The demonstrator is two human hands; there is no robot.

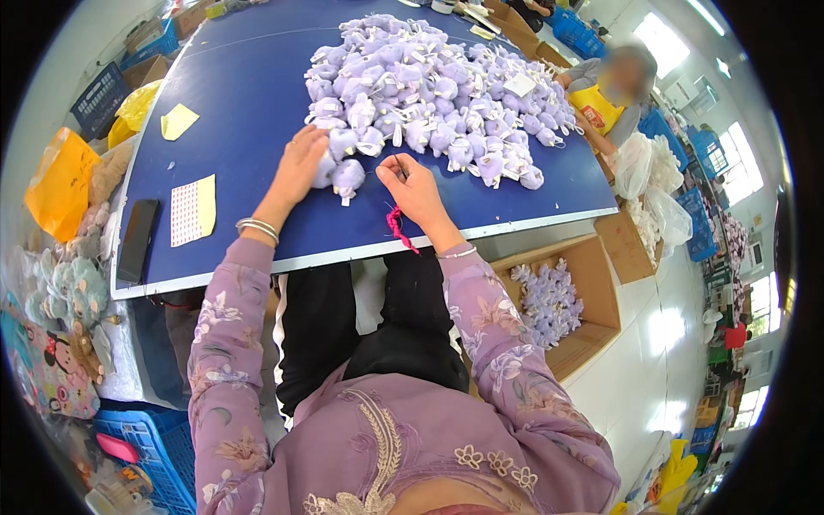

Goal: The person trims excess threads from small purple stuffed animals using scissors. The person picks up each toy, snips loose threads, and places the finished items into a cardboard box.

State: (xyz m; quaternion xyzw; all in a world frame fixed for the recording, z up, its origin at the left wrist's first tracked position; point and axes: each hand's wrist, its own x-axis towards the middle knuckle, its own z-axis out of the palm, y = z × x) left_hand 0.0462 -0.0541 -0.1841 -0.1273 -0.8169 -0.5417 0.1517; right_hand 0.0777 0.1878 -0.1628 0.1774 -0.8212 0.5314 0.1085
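Left hand [300,161]: laid over the left-hand end of the plush pile [429,94], fingers bent and close together, in contact with the left plush toy [323,174]; gripping or only resting, impossible to tell.
Right hand [414,184]: fingers curled, thumb and forefinger narrow; fully closed or pinching something thin and dark, too small to tell.
Left plush toy: lavender, on the bench [249,94], just right of the left hand's fingers and partly covered by them; to the left of the right hand, across a short gap and the front plush toy [348,178].
Nearer hand: for the left plush toy, plainly the left; for the front plush toy, close to both, lying between them.
Long axis: none to pick out on either rounded body; white loop [346,202] of the front plush toy toward the near bench edge.
In the way: by judgement, mainly the front plush toy on a straight line between the hands; pile crowded just beyond; pink cord [396,227] beside the right wrist.
Bench, left side: sticker sheet [184,215], yellow paper [178,122] farther out, dark flat object [138,240] near the corner.
Right of the lap: cardboard box [592,330] with lavender pieces [549,305] inside.
Far right: co-worker [601,107] beside the bench, well apart from both hands.
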